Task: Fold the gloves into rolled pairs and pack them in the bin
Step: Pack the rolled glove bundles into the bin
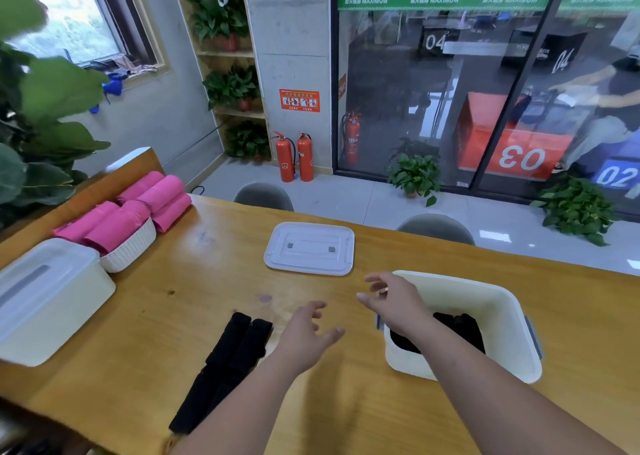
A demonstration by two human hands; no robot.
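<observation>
Now both hands hover empty, fingers spread. Left hand (pixel 308 330) is just right of the flat black gloves (pixel 228 361) on the table (pixel 173 298), apart. Right hand (pixel 391 298) is at the rim of the bin (pixel 502 302); dark fabric (pixel 460 326) lies inside.

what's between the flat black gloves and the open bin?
Head view: both hands, left hand nearer the gloves, right hand by the bin; bare table beneath.

Gloves (pixel 228 361) left of bin (pixel 512 319); lid (pixel 310 248) behind, on table (pixel 173 316).
</observation>
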